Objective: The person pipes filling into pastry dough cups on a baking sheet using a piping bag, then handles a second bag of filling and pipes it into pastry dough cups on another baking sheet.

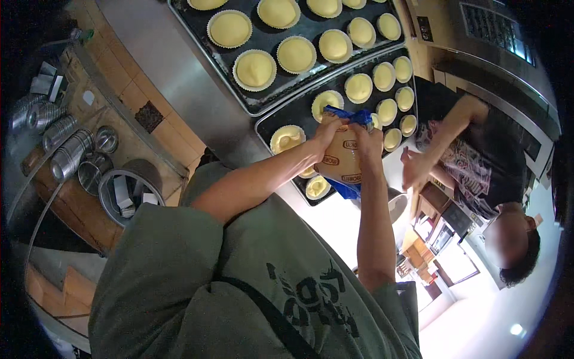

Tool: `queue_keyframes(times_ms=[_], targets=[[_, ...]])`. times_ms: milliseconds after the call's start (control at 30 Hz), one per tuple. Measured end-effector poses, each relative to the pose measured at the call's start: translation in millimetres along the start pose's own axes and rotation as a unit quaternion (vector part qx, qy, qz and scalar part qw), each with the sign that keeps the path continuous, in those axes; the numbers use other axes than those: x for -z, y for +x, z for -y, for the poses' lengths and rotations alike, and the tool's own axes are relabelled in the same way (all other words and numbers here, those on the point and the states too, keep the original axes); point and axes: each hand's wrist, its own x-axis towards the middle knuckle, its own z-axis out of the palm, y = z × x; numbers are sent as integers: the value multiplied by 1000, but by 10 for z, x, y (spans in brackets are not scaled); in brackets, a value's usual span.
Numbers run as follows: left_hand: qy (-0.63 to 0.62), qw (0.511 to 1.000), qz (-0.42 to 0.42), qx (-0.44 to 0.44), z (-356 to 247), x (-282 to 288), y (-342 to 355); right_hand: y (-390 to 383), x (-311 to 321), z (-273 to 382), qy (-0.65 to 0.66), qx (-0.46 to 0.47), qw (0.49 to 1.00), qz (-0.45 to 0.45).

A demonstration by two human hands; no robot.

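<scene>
Both my hands grip a tan bag with brown printing and blue ends (342, 157), held over the nearer dark tray (263, 127). My left hand (327, 133) is closed on its left upper part. On the right side, the fingers of my right hand (369, 143) are wrapped round the bag's edge. Beneath and around it stand white paper cups with pale yellow batter. A cup beside my left hand (288, 139) has an uneven, swirled top. Another cup (317, 187) shows just below the bag. The bag hides part of the tray and some cups.
A second dark tray (254, 106) of smooth-topped filled cups lies beyond. At right stands a person in a dark top, a hand (415, 169) near the tray. A metal bowl (397, 203) sits close by. Stacked metal tins (72, 154) and a large pot (106, 190) are at left.
</scene>
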Motion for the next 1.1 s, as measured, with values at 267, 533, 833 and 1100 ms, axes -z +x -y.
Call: queue_keyframes(times_ms=[267,533,833,1100], targets=[[96,994,37,-47,97,-432,-538,-176,289,-527,229,-16,973,24],[331,934,35,-130,619,-517,-570,-671,545,-797,260,-76,961,-52],[128,991,14,25,852,-346,-191,-469,501,-869,119,-92,987,-52],[3,998,27,61,992,-174,89,-175,395,-1032,49,-86,995,-27]])
